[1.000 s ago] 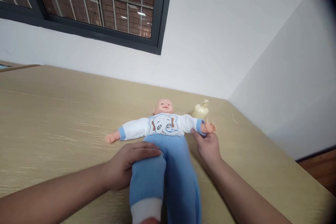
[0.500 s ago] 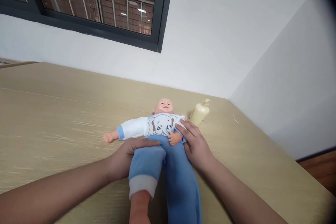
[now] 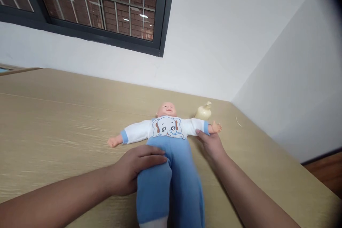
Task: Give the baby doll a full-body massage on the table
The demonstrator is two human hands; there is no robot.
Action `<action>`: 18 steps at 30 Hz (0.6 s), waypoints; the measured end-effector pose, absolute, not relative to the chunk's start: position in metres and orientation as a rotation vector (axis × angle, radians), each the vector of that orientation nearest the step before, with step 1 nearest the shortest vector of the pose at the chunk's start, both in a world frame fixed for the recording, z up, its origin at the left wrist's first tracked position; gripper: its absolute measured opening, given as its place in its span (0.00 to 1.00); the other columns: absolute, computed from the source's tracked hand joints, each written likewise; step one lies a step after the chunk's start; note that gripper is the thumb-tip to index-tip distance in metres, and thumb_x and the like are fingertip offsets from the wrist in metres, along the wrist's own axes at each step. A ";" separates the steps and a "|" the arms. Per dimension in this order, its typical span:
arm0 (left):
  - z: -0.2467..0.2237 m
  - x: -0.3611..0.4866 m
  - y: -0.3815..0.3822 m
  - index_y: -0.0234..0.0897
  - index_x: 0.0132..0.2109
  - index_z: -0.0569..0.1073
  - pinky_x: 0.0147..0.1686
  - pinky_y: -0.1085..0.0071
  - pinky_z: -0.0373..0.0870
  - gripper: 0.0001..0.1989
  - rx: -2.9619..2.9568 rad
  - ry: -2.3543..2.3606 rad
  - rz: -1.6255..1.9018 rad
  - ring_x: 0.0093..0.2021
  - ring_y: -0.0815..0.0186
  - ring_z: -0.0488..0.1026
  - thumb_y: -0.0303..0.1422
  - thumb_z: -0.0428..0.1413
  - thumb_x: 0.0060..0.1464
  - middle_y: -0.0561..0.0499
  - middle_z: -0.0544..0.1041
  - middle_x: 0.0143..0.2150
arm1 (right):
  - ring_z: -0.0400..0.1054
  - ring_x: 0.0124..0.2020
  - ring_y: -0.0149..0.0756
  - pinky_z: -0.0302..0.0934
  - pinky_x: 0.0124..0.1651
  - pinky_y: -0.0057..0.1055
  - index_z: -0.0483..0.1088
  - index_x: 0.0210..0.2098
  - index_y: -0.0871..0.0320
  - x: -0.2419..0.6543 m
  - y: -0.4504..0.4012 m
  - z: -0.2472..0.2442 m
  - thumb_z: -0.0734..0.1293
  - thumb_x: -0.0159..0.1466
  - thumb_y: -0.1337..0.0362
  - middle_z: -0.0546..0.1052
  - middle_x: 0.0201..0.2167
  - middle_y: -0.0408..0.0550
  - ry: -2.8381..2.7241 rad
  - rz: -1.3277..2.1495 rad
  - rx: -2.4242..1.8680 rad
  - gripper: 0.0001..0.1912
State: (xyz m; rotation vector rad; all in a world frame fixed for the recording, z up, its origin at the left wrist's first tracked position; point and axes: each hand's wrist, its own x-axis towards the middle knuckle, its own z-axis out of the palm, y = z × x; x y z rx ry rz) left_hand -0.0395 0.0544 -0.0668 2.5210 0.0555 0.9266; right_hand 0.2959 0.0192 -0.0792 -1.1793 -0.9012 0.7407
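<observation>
A baby doll [image 3: 167,154] lies on its back on the table, dressed in a white top with an elephant face and blue trousers. Both its arms stretch out sideways. My left hand [image 3: 136,165] is closed round the upper part of the doll's leg on the left, fingers over the front of the thigh. Out at the other side, my right hand [image 3: 212,146] holds the doll's sleeved forearm, thumb on the white cloth and the other fingers hidden beneath. Just behind that arm is a pale yellow pump bottle [image 3: 203,111], its lower part covered.
The light wooden table [image 3: 66,114] runs back to a white wall [image 3: 213,35]. A dark-framed window [image 3: 160,14] with bars is set in the wall. A thin pale strand [image 3: 238,121] lies near the table's right edge.
The doll's arm on the right has swung from across its body out to the side, with my right hand now on it. The raised leg on the left has come down under my left hand.
</observation>
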 end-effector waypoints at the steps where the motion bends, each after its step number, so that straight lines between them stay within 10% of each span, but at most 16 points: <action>1: -0.068 -0.040 0.055 0.43 0.67 0.66 0.57 0.62 0.71 0.32 2.562 0.048 0.929 0.59 0.55 0.73 0.27 0.60 0.56 0.40 0.71 0.63 | 0.74 0.54 0.50 0.69 0.58 0.48 0.74 0.51 0.57 0.298 0.020 -0.080 0.78 0.55 0.61 0.80 0.51 0.53 -0.833 0.830 -1.126 0.25; 18: -0.066 -0.036 0.044 0.52 0.63 0.71 0.56 0.61 0.67 0.20 3.049 0.037 0.929 0.56 0.55 0.73 0.32 0.54 0.66 0.45 0.73 0.61 | 0.79 0.47 0.43 0.75 0.52 0.37 0.73 0.52 0.59 0.313 0.030 -0.089 0.75 0.57 0.67 0.81 0.50 0.54 -0.465 1.228 -1.075 0.23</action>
